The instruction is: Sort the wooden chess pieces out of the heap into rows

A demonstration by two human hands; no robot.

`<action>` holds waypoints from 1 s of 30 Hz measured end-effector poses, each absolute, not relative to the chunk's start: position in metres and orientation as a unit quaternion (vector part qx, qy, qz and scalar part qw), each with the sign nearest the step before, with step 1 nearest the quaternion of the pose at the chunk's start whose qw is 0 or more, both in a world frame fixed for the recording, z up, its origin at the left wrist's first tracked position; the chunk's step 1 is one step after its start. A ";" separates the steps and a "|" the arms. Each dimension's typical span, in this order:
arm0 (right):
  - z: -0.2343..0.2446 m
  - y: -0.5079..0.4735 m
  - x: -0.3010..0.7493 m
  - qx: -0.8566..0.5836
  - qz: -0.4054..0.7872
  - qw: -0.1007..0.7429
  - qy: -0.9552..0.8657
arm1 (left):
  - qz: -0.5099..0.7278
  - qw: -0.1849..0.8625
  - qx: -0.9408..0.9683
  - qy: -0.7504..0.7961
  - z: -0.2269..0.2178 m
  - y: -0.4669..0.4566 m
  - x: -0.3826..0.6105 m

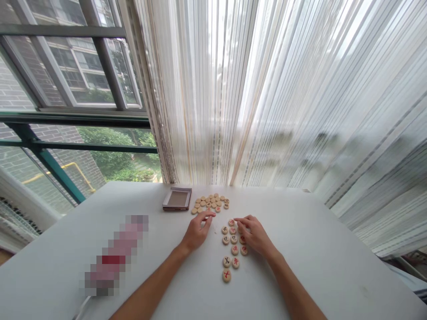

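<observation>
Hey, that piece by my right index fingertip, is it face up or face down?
Face up: the round piece by the index fingertip of the right hand shows a red character on top.

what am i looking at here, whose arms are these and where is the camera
There is no machine here: these are a person's own bare hands, seen by a camera worn on that person's head, looking forward and down. The white table stands before a window and a striped curtain. On it are a shallow open box, a cluster of round pieces, and nearer, a loose group marked in red or black. Something at left is pixelated. The left hand shows nothing held, near the cluster; the right hand has its fingertips at a red-marked piece, though a grip isn't clear.
</observation>
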State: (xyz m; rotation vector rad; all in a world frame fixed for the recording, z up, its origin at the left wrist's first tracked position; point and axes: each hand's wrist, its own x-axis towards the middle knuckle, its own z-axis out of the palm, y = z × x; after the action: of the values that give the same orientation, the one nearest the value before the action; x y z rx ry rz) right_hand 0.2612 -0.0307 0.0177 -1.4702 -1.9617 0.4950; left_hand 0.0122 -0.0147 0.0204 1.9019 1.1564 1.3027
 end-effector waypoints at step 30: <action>0.052 -0.058 0.276 -0.527 0.299 0.199 -0.770 | 0.515 0.225 0.688 0.459 0.014 -0.011 0.004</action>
State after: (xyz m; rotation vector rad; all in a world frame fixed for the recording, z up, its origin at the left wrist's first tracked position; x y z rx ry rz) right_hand 0.2760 -0.0580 0.0516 -1.4752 -2.1538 0.8360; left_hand 0.0037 -0.0106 0.0136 1.8979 1.2666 1.4212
